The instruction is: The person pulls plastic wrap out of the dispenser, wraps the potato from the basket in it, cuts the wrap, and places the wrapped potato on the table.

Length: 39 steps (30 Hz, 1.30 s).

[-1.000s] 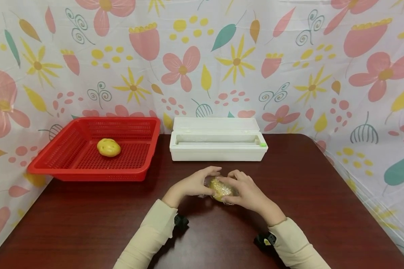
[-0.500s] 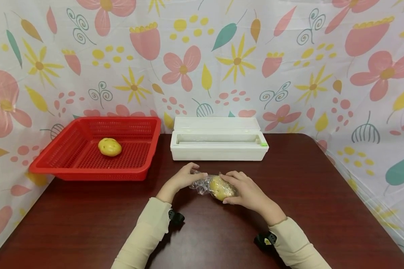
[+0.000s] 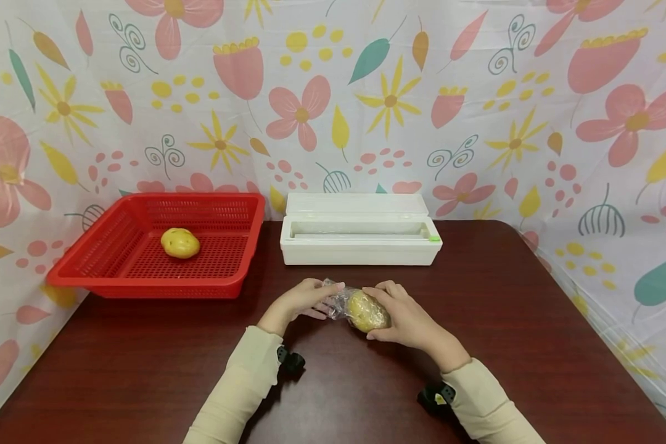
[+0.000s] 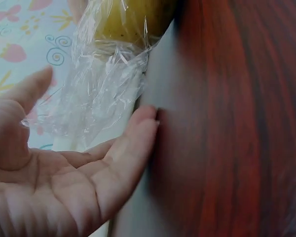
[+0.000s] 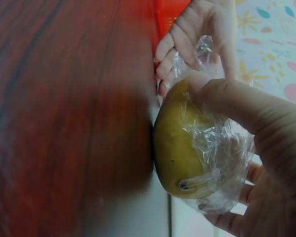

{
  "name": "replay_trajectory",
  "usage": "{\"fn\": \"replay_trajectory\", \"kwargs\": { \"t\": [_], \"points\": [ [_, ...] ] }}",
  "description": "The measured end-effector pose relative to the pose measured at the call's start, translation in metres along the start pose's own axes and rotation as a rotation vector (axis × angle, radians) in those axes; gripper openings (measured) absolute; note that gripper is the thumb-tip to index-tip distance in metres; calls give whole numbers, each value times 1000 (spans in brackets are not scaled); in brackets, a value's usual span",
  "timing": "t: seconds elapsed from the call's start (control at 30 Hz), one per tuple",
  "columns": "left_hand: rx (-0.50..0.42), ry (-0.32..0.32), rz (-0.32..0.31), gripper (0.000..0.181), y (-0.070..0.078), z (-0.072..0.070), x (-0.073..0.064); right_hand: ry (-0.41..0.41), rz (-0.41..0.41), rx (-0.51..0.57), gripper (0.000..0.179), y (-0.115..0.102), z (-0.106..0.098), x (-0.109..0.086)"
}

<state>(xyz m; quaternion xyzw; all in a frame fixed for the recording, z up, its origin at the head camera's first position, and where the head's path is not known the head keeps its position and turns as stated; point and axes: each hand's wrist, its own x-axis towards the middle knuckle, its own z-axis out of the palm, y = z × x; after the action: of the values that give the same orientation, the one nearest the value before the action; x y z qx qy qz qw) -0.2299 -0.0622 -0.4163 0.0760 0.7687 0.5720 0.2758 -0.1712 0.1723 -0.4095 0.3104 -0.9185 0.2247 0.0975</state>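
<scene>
A yellow potato [image 3: 366,312], partly covered in clear plastic wrap [image 3: 337,302], sits low over the table in front of the white box. My right hand [image 3: 402,314] grips it from the right, thumb and fingers on either side, as the right wrist view also shows on the potato [image 5: 180,143]. From its left end a loose, crumpled tail of wrap [image 4: 96,91] sticks out. Around that tail my left hand [image 4: 64,173] is spread, palm turned up, with thumb and fingers apart and the film between them. The left fingertips [image 4: 145,118] are close over the tabletop.
A red plastic basket [image 3: 161,287] with a second, bare potato [image 3: 180,243] in it stands at the back left. Behind my hands is a long white wrap dispenser box [image 3: 361,253], its lid up. A flowered curtain [image 3: 333,92] hangs behind the dark wooden table [image 3: 344,394].
My left hand has come away leftward from the potato's side, and its fingers have dropped and spread below the wrap's tail. The right hand stays around the potato, which has barely shifted.
</scene>
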Motion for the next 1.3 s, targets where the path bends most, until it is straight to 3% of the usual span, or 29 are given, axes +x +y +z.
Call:
{"fn": "replay_trajectory", "kwargs": {
  "t": [0.13,0.37,0.5,0.77,1.1,1.3],
  "points": [
    [-76,-17,-5,58,-1,4,3,-23,48,19,84,0,0,0],
    [-147,15,37,37,-3,7,2,-40,71,40,84,1,1,0],
    [-186,48,50,28,-3,3,1,-42,59,32,84,2,1,0],
    [-256,78,104,27,-2,-11,-5,-39,33,37,85,3,2,1],
    [-178,236,205,22,19,-1,-14,-34,21,32,84,5,0,-1],
    [-210,303,252,20,28,10,-19,-48,3,45,84,3,-1,-1]
  ]
}}
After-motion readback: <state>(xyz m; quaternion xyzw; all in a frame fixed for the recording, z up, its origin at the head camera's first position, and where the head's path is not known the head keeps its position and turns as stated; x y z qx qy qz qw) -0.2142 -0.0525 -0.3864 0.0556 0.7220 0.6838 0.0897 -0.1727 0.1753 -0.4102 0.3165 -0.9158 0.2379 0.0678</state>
